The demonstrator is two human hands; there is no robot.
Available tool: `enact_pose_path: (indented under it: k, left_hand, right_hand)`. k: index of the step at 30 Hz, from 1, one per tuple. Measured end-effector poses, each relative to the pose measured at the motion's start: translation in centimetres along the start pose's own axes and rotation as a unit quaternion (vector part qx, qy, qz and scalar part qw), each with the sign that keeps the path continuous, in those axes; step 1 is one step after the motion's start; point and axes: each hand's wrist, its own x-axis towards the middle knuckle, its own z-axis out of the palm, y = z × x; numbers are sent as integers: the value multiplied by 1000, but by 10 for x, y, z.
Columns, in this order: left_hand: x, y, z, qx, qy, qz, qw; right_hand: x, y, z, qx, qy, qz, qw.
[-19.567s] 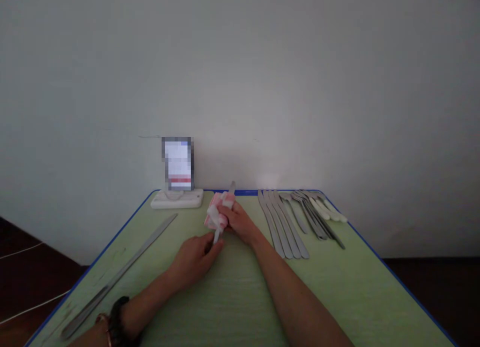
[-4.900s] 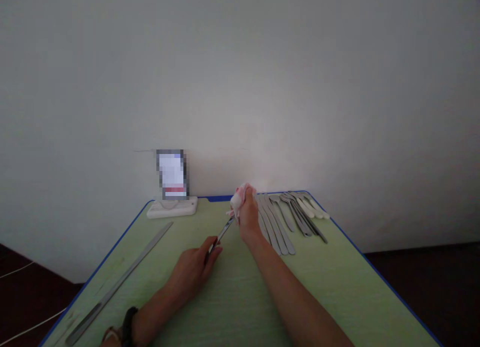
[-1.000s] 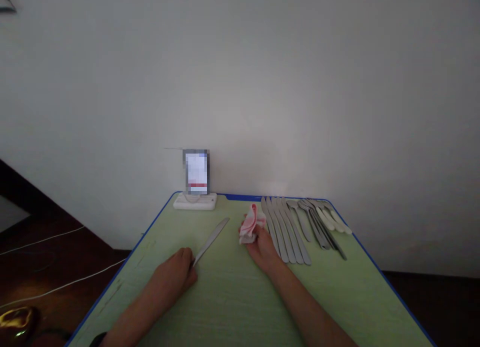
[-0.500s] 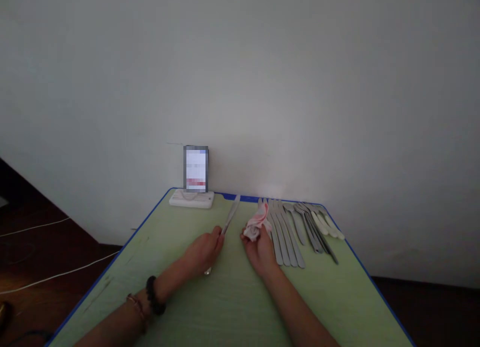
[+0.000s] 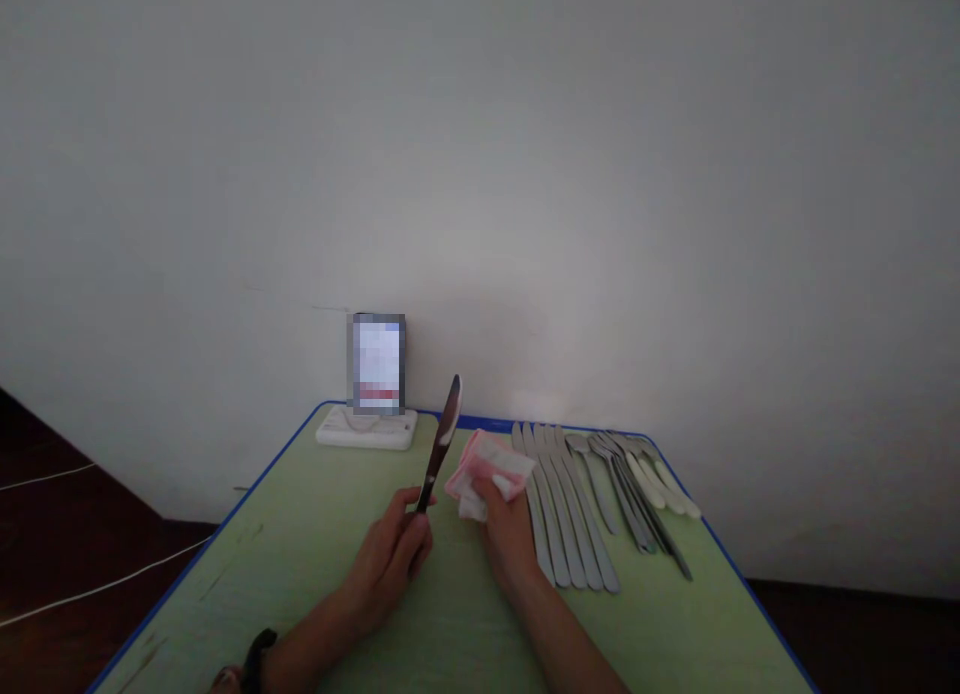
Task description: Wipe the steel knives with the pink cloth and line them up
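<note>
My left hand (image 5: 394, 554) grips the handle end of a table knife (image 5: 442, 440). The blade is lifted off the table and points up and away from me. My right hand (image 5: 510, 529) is closed on a crumpled pink-and-white cloth (image 5: 486, 466), held just right of the blade and apart from it. Both hands hover over the middle of a green table (image 5: 315, 534) with a blue rim.
A row of several knives (image 5: 559, 504) lies right of my right hand, with spoons and white-handled cutlery (image 5: 637, 479) beyond. At the back left, a phone (image 5: 377, 364) stands on a white base (image 5: 365, 429). White cables run over the dark floor (image 5: 82, 534) at left.
My left hand has raised the knife from lying low over the table to pointing steeply upward. My right hand has brought the cloth closer to the blade. The long knife seen at far left earlier is gone.
</note>
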Motion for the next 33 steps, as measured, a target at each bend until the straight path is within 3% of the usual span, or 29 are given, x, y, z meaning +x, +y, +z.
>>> enact_pose_path:
  k: [3,6,12,18,23,29,33]
  left_hand:
    - [0,2,-2,53,-76,5,996]
    - [3,5,-1,117,-131,0,985]
    - [9,3,5,166,-86,-20,982]
    - [9,4,5,147,-75,-27,986]
    - [11,6,4,133,-85,-62,985]
    - [8,9,6,199,-69,-15,978]
    - [9,10,-1,75,-141,-53,986]
  right_hand:
    - [0,-6,7,-24,41,2,999]
    - [1,-7,10,-9,30,17,999]
    - [2,-4,4,134,-21,73,988]
    - [2,-24,1,274,-86,132,949]
    - [5,-18,0,239,-73,109,962]
    - [2,-7,2,152,-121,111,975]
    - [7,-7,0,196,-97,108,970]
